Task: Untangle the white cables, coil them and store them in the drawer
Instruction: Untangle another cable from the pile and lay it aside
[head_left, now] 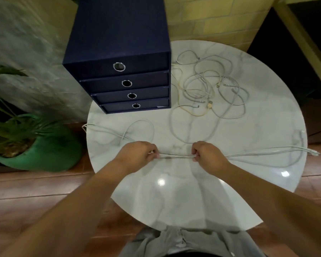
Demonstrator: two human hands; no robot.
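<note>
White cables [175,156], gathered into one bundle of several strands, run straight between two hands low over the near half of the round marble worktop [174,201]. The left hand [137,154] has its fingers curled round one end of that stretch. The right hand [208,154] pinches the other end between thumb and curled fingers, knuckles up.

Outward from the right hand the strands fan along the worktop to its rim, where the plug ends [313,153] lie. Outward from the left hand more strands trail to the opposite rim, and one small loop [141,127] lies just beyond that hand.

Beyond the right hand sits a loose tangle [211,89] of more cables. Their number cannot be told, though one yellowish cable [191,112] shows among the white. A wide loop from the tangle reaches back almost to the gap between the hands.

Beyond the left hand stands one navy drawer unit [119,58] with four drawers stacked. Each has one metal ring pull, and all four are pushed in, so their contents are hidden. The tangle lies just beside its right flank.

Off the worktop, out past the left hand, one plant in a green pot [44,151] stands on the floor.
</note>
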